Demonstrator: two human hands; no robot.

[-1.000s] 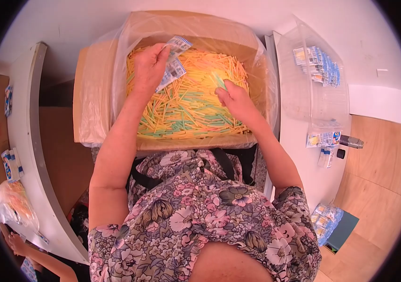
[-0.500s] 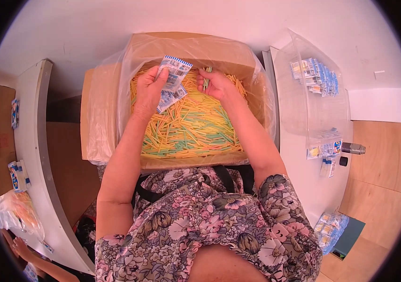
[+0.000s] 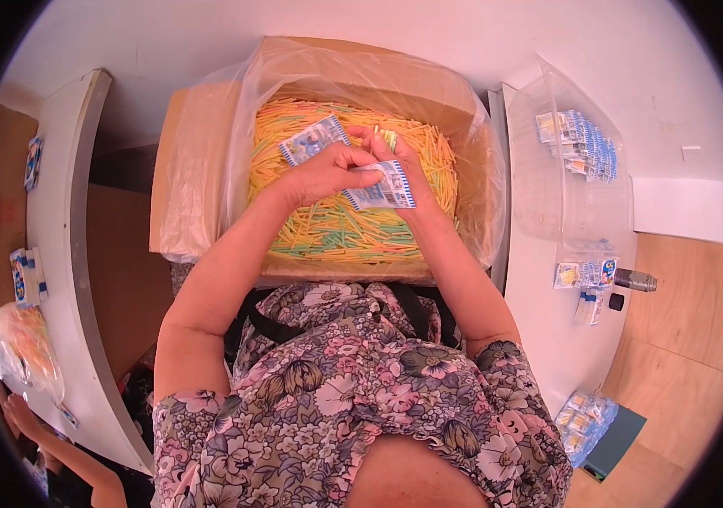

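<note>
My left hand (image 3: 326,175) is pinched on small blue-and-white printed packets. One packet (image 3: 314,139) sticks out beyond its fingers, and another packet (image 3: 384,188) lies across in front of my right wrist. Close beside it, my right hand (image 3: 402,161) is closed around a short bundle of thin green and yellow sticks (image 3: 388,136). The two hands meet or overlap, so contact between the fingers is hard to make out. Below them, a cardboard box (image 3: 353,273) lined with clear plastic holds a heap of thin yellow, orange and green sticks (image 3: 336,237).
On the right-hand table, a clear plastic bin (image 3: 539,199) holds several packets (image 3: 577,144); more packets (image 3: 586,273) lie near a dark cylinder (image 3: 636,280). A narrow white table (image 3: 82,254) runs along the left, with a plastic bag (image 3: 19,343). Another person's hand (image 3: 23,416) shows lower left.
My left hand has moved right with the packets, which are now fanned apart, and comes against my right hand. My right hand keeps the sticks. The view has shifted slightly.
</note>
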